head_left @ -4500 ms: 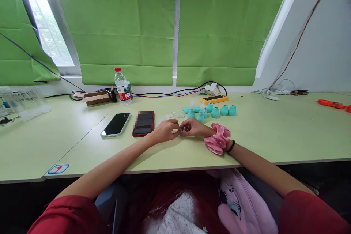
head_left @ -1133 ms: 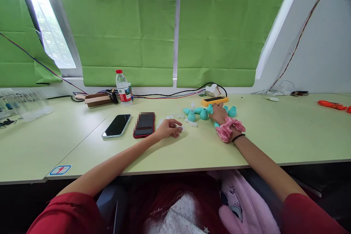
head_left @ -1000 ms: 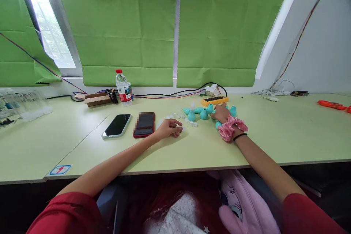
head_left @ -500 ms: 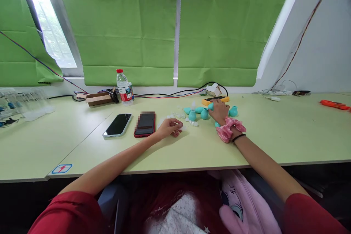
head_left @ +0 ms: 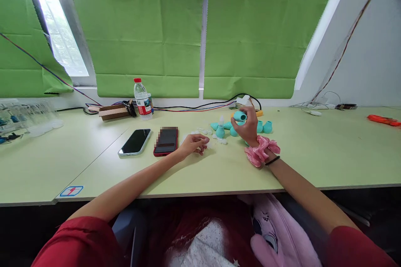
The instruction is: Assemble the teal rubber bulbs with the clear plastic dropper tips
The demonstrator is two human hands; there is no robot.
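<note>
The turquoise bulbs (head_left: 240,116) look like smooth, satin-finished soft plastic, the small tube (head_left: 222,141) like clear glossy plastic, the scrunchie (head_left: 259,151) like shiny, crinkled cloth, the tabletop (head_left: 300,158) like smooth laminate with a faint sheen, and the blinds (head_left: 131,41) like matt, creased fabric.

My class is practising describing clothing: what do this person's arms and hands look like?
Both arms emerge from short red sleeves. The left hand is ungloved, its wrist bare. The right hand is ungloved too; its wrist wears a ruffled pink scrunchie and a thin black band.
</note>
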